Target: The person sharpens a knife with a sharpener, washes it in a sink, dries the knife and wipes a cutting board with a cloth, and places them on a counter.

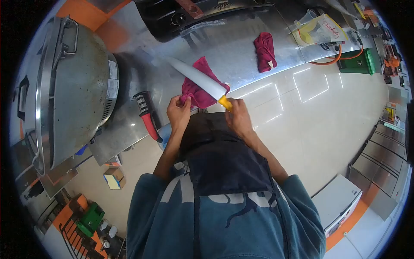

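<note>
Steel counter (241, 69) bears sharpener (147, 115), stove (211, 11); left fingers (185, 103) pinch cloth (197, 93), right fingers (236, 105) grip knife (199, 79) over it.

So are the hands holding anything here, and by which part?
Yes: the right hand grips the knife by its yellow handle, and the left hand pinches the dark pink cloth near its edge.

We're on one wide, round-edged view, live from the wearer's head, facing forward and steeply down! Close in at six o'clock, there's the dark apron (228, 168); left hand (179, 111) at eleven, right hand (239, 117) at one. Farther out, steel counter (241, 71) sweeps nine to two, stove (196, 19) near twelve, floor (302, 125) opening toward three.
</note>
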Demonstrator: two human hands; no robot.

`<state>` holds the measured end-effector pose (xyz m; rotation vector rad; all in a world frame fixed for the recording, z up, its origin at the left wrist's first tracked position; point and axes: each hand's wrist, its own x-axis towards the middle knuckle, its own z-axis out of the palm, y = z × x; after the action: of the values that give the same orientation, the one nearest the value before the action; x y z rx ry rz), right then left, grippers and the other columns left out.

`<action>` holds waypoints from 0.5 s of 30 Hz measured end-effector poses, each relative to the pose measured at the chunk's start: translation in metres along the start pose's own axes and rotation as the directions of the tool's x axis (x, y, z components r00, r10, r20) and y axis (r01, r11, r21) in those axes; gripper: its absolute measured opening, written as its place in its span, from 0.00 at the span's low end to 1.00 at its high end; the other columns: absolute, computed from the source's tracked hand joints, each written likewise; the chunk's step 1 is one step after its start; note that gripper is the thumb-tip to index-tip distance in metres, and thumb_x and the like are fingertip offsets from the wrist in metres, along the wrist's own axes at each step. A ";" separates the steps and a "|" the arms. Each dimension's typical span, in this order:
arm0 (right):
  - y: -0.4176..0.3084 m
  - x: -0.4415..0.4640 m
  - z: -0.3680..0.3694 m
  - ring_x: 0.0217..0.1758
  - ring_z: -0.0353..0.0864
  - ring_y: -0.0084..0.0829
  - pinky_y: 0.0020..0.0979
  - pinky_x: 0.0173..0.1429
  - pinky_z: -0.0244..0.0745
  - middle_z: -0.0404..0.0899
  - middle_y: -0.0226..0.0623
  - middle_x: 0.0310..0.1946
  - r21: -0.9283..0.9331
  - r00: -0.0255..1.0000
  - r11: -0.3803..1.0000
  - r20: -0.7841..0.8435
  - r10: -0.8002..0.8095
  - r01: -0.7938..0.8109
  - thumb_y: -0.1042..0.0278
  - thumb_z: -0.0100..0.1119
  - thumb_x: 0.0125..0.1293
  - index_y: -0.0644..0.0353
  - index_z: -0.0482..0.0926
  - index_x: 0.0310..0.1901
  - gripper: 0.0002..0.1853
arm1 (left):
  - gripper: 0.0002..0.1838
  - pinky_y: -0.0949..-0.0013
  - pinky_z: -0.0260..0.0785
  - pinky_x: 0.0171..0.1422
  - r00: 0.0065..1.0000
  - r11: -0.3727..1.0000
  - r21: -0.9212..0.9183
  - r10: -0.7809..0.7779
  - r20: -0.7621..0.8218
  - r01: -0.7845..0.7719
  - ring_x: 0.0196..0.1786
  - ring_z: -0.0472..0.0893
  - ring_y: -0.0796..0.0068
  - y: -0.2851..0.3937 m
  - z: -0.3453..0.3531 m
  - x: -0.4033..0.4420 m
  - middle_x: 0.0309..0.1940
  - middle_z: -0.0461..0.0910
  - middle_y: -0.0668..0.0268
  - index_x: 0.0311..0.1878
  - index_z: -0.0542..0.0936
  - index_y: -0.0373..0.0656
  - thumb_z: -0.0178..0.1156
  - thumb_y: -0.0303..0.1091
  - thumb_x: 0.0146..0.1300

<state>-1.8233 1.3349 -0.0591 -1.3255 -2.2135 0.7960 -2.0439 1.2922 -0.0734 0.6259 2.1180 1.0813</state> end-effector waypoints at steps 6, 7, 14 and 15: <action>-0.012 0.007 0.021 0.45 0.75 0.55 0.50 0.45 0.73 0.70 0.52 0.42 -0.051 0.986 0.998 0.154 0.056 -0.049 0.72 0.59 0.62 0.57 0.69 0.55 0.19 | 0.19 0.57 0.69 0.61 0.785 0.818 0.006 0.550 0.285 -0.575 0.55 0.78 0.55 0.024 0.018 -0.021 0.52 0.79 0.52 0.54 0.78 0.35 0.62 0.34 0.62; -0.009 0.007 0.021 0.45 0.75 0.55 0.50 0.45 0.73 0.70 0.52 0.42 -0.046 0.986 0.998 0.160 0.047 -0.040 0.71 0.58 0.62 0.56 0.69 0.55 0.19 | 0.21 0.56 0.65 0.64 0.683 0.694 0.122 0.637 0.358 -0.710 0.59 0.75 0.53 0.021 0.020 -0.022 0.56 0.76 0.51 0.57 0.75 0.34 0.60 0.35 0.64; -0.005 0.007 0.022 0.43 0.76 0.55 0.50 0.44 0.74 0.72 0.50 0.39 -0.042 0.980 0.998 0.191 0.061 -0.054 0.70 0.59 0.63 0.56 0.71 0.53 0.17 | 0.28 0.54 0.49 0.77 0.393 0.356 0.205 0.615 0.684 -0.912 0.72 0.62 0.53 0.008 0.016 -0.007 0.68 0.65 0.51 0.68 0.65 0.33 0.48 0.40 0.68; -0.005 0.005 0.022 0.43 0.77 0.55 0.50 0.45 0.74 0.73 0.51 0.39 -0.038 0.980 0.998 0.189 0.065 -0.059 0.70 0.59 0.63 0.56 0.71 0.54 0.18 | 0.28 0.53 0.49 0.77 0.384 0.354 0.198 0.598 0.703 -0.914 0.72 0.61 0.53 0.009 0.013 -0.003 0.68 0.65 0.51 0.67 0.66 0.32 0.47 0.39 0.68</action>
<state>-1.8424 1.3316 -0.0721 -1.3919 -2.3498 0.9496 -2.0308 1.3021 -0.0704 2.2029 1.5252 0.5063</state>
